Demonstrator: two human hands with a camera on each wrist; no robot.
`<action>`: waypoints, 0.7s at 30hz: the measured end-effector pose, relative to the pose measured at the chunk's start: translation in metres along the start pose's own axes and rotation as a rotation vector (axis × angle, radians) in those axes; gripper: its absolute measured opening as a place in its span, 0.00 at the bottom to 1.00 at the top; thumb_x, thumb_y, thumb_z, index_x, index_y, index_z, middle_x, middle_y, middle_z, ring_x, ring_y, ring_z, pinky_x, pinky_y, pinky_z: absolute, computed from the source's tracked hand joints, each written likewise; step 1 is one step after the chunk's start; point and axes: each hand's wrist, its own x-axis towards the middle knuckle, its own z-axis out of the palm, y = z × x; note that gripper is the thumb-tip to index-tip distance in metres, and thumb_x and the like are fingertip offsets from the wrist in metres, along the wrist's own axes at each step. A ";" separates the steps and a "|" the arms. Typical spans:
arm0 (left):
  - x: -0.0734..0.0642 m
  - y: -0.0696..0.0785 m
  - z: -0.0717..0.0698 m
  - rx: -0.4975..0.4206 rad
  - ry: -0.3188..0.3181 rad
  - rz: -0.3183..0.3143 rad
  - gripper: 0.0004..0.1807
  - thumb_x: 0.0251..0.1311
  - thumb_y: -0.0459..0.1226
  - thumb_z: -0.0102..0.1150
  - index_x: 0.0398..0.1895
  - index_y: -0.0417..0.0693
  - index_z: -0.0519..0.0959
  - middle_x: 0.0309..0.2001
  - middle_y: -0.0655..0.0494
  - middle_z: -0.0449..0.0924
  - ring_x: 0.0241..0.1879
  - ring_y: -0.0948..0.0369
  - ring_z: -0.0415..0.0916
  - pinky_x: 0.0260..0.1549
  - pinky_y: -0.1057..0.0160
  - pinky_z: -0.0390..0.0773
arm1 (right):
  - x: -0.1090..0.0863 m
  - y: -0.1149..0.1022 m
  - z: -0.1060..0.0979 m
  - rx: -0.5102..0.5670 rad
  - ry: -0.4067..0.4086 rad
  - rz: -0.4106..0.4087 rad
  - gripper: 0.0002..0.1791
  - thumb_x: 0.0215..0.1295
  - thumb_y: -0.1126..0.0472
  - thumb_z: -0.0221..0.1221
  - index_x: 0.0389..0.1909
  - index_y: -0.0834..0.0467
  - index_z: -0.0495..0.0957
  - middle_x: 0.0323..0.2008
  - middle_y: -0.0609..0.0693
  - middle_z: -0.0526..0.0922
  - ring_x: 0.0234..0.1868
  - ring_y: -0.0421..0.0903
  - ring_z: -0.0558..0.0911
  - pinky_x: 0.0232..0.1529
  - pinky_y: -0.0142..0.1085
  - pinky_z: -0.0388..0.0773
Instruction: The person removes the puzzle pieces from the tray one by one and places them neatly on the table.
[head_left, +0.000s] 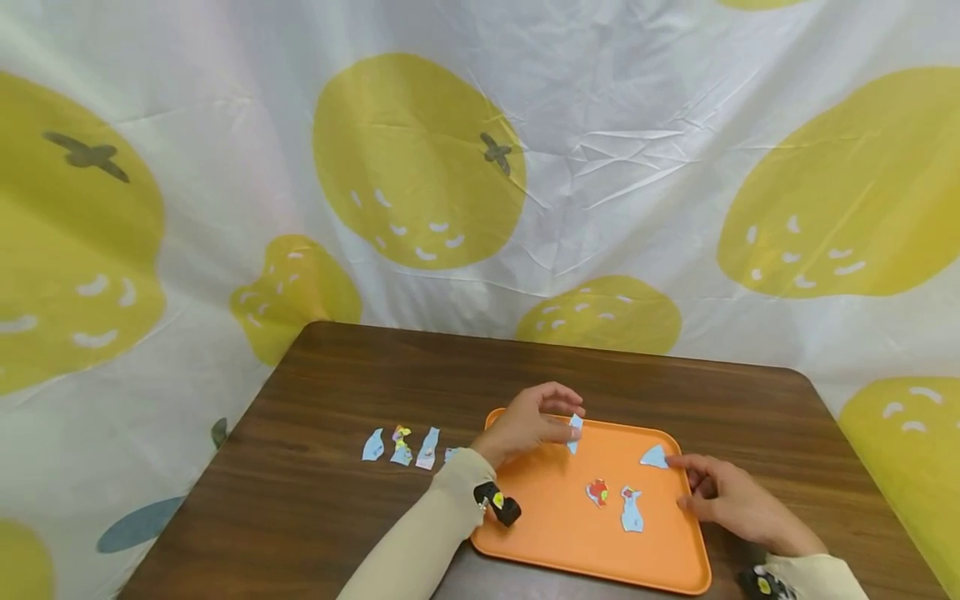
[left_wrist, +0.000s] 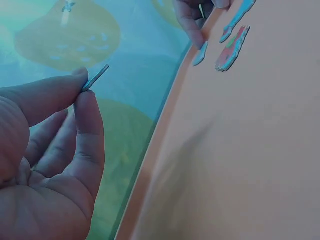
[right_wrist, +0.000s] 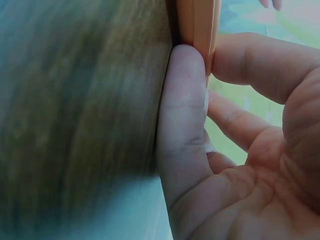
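My left hand (head_left: 528,425) hovers over the back of an orange tray (head_left: 551,517), pinching a small light blue card piece (head_left: 575,434) between thumb and finger. In the left wrist view this piece (left_wrist: 98,78) is seen edge-on. My right hand (head_left: 738,504) is at the tray's right edge, with thumb and a finger on two sides of the rim (right_wrist: 195,22) in the right wrist view. One fingertip is right beside a blue triangular piece (head_left: 655,457). Nearer the tray's middle lie a red patterned piece (head_left: 597,492) and a tall blue-and-red piece (head_left: 632,509).
Several irregular pieces (head_left: 401,447) lie in a row on the dark wooden table (head_left: 322,508), left of the tray; my left forearm (head_left: 431,525) partly hides the last one (head_left: 451,455). A white curtain (head_left: 615,167) with yellow fruit hangs behind the table.
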 end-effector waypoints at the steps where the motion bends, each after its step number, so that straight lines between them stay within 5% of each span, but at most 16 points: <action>1: -0.001 0.000 -0.001 0.007 0.011 0.001 0.27 0.60 0.25 0.73 0.63 0.36 0.78 0.51 0.44 0.87 0.40 0.62 0.86 0.40 0.65 0.85 | 0.000 0.000 0.000 -0.003 0.002 -0.002 0.33 0.65 0.62 0.70 0.70 0.67 0.74 0.40 0.54 0.77 0.32 0.37 0.76 0.34 0.30 0.76; 6: -0.005 0.002 -0.006 0.086 0.048 0.011 0.21 0.60 0.29 0.75 0.56 0.36 0.82 0.37 0.60 0.86 0.37 0.64 0.82 0.36 0.67 0.80 | 0.000 0.001 0.001 -0.012 0.000 -0.014 0.32 0.66 0.63 0.69 0.69 0.67 0.74 0.39 0.54 0.77 0.32 0.36 0.76 0.34 0.30 0.76; 15: -0.014 0.014 -0.020 0.082 0.003 0.022 0.17 0.64 0.29 0.72 0.54 0.33 0.83 0.39 0.55 0.86 0.38 0.61 0.85 0.40 0.58 0.89 | 0.001 0.002 0.002 -0.017 -0.002 0.023 0.33 0.66 0.62 0.70 0.69 0.66 0.74 0.40 0.54 0.77 0.32 0.37 0.76 0.33 0.31 0.76; 21: -0.025 0.020 -0.034 0.057 0.048 0.025 0.13 0.66 0.29 0.70 0.52 0.41 0.85 0.43 0.55 0.84 0.40 0.60 0.85 0.42 0.55 0.90 | 0.002 0.001 0.002 -0.047 0.002 0.010 0.32 0.66 0.62 0.70 0.69 0.67 0.74 0.39 0.53 0.77 0.32 0.36 0.76 0.33 0.30 0.76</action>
